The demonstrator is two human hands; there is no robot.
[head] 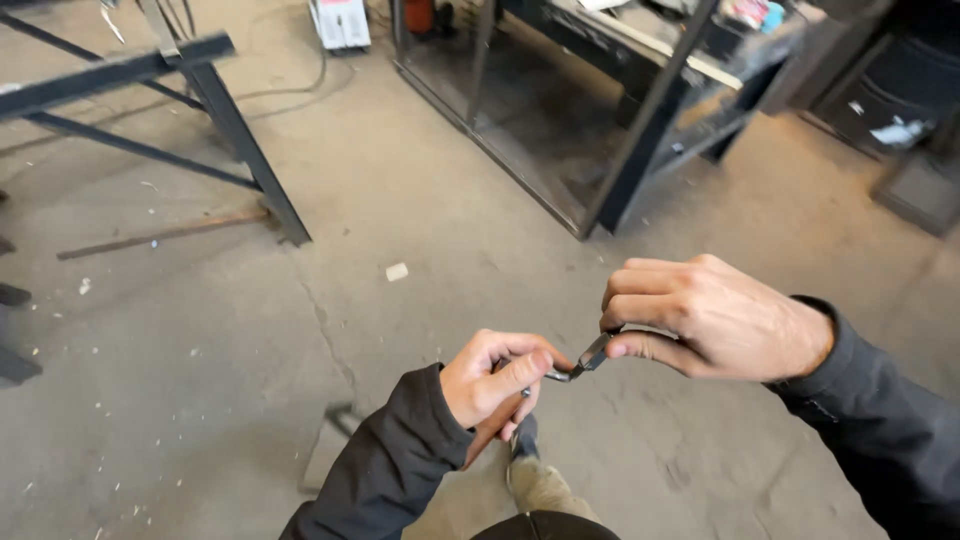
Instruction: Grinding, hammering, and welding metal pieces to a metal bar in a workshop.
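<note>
Head view, left hand: your left hand (492,385) sits at about 6 o'clock, fingers (520,372) curled shut on one end of the small metal piece (583,362).
Head view, right hand: your right hand (705,315), at 3 o'clock of the left, pinches the other end, so the piece bridges both grips, steadied in mid-air.
Metal piece: centre frame, above the concrete floor (420,210).
Surroundings: steel frame (230,120) at 10 o'clock; metal rack (640,130) at 1 o'clock.

Metal workshop, cracked concrete floor (420,180), black steel frame (230,110), cluttered workbench (680,40), scattered debris
</note>
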